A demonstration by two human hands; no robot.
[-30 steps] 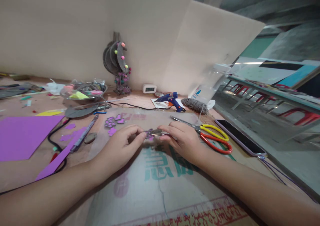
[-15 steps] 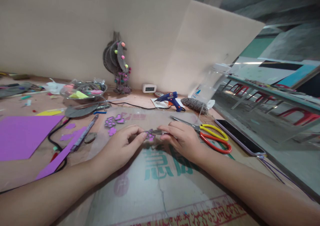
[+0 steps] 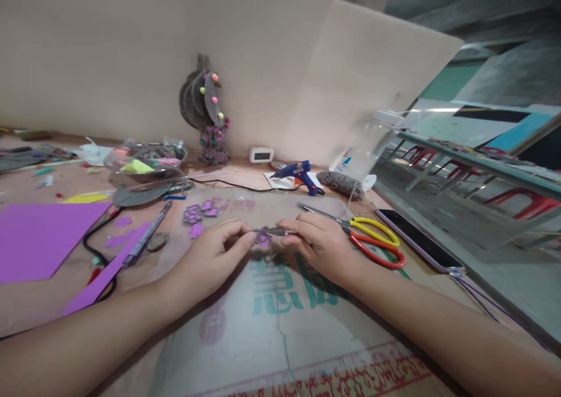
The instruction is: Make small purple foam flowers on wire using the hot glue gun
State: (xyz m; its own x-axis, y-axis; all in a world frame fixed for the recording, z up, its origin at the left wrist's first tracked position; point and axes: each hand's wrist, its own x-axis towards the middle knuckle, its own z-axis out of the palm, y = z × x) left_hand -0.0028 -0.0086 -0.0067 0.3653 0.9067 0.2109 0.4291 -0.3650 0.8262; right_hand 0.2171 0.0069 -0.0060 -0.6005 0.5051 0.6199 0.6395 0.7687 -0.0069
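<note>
Between thumb and fingers, my left hand [image 3: 219, 249] pinches the left edge of a small purple flower piece with a dark outline [image 3: 263, 238]. My right hand [image 3: 322, 245] grips a slim metal tool [image 3: 278, 231], whose tip touches the flower. Both hands are over a plastic-covered board with green and red print. Left of them lie finished-looking purple outlined pieces [image 3: 200, 211] and a plain purple flower cutout [image 3: 196, 230]. Scissors with yellow and red handles [image 3: 379, 248] rest beside my right hand.
A blue glue gun [image 3: 300, 176], grey yarn [image 3: 339, 184] and a small clock [image 3: 261, 154] stand behind. At right lies a phone [image 3: 418, 240]. Purple sheet [image 3: 48, 239], a pen [image 3: 146, 236], a cable and a bowl of scraps [image 3: 146, 173] are at left.
The tool's tip has shifted slightly on the flower piece, and the camera view has moved a little. Both hands keep their hold.
</note>
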